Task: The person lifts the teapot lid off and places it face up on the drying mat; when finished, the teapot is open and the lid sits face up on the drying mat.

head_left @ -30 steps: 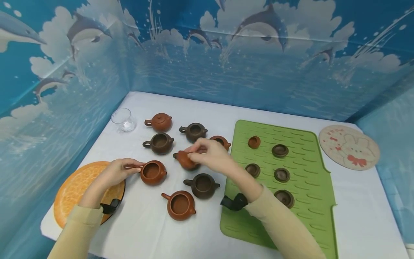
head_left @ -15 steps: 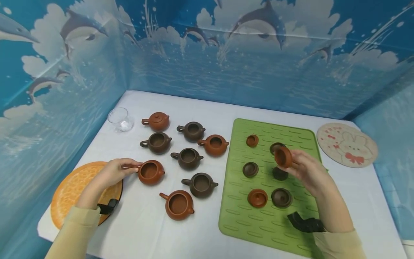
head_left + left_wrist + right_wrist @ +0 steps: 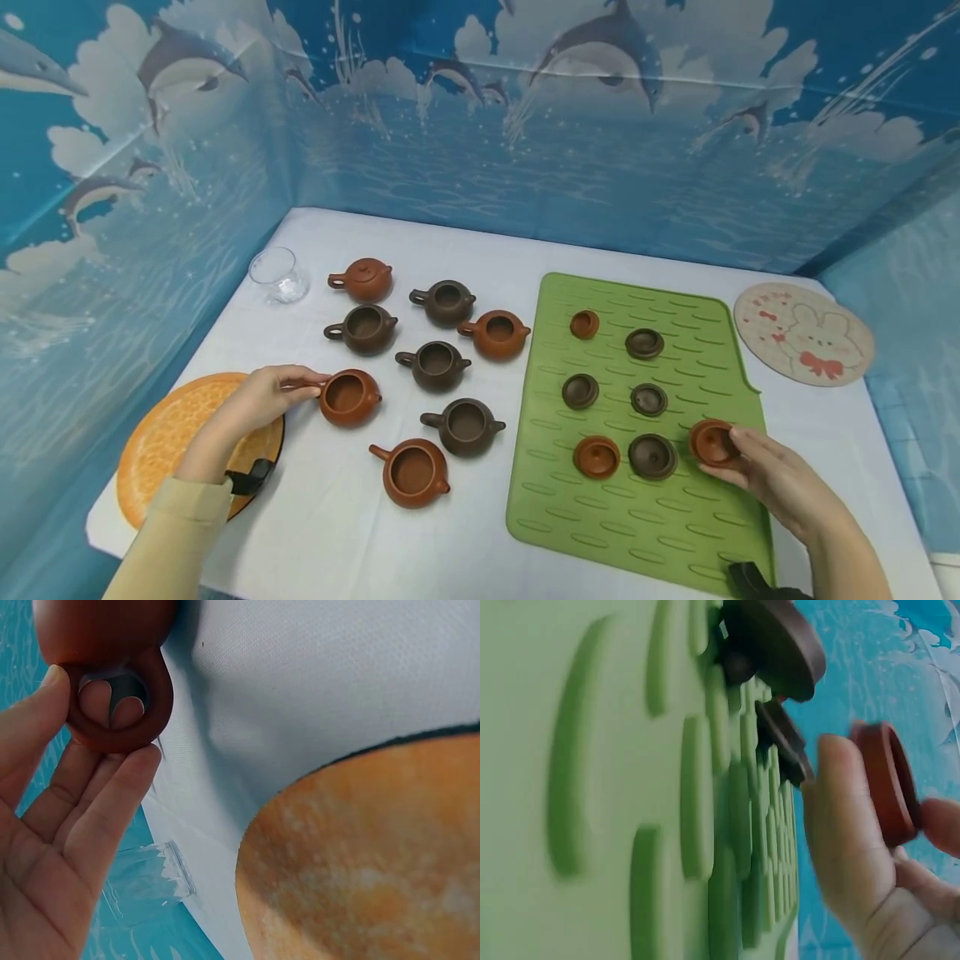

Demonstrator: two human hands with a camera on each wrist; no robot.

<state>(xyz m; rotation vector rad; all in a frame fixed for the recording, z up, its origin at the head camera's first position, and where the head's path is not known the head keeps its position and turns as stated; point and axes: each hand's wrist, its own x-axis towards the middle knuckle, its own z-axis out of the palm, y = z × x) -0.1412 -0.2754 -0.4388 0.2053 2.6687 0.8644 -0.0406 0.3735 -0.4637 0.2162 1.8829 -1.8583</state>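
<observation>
My left hand [image 3: 258, 404] pinches the ring handle of a reddish-brown clay teapot [image 3: 350, 400] at the left of the table; the teapot has no lid on it. In the left wrist view, thumb and fingers press on either side of the handle [image 3: 120, 735]. Over the right side of the green mat [image 3: 555, 508], my right hand [image 3: 783, 483] holds a reddish-brown teapot lid [image 3: 714, 443], its hollow underside facing up in the head view. Near it on the mat lie dark brown lids [image 3: 652, 457] and a reddish-brown lid [image 3: 597, 457].
Several lidless teapots, dark brown [image 3: 437, 367] and reddish-brown [image 3: 415, 475], stand mid-table. One teapot with its lid on [image 3: 365, 281] and a clear glass [image 3: 279, 275] are at the back left. An orange round mat [image 3: 150, 450] lies left, a rabbit-print round mat [image 3: 806, 333] right.
My right hand has lifted the lid off a dark teapot at the middle, turned it over and carried it right, then lower over the mat's right side. The left hand stays on its teapot.
</observation>
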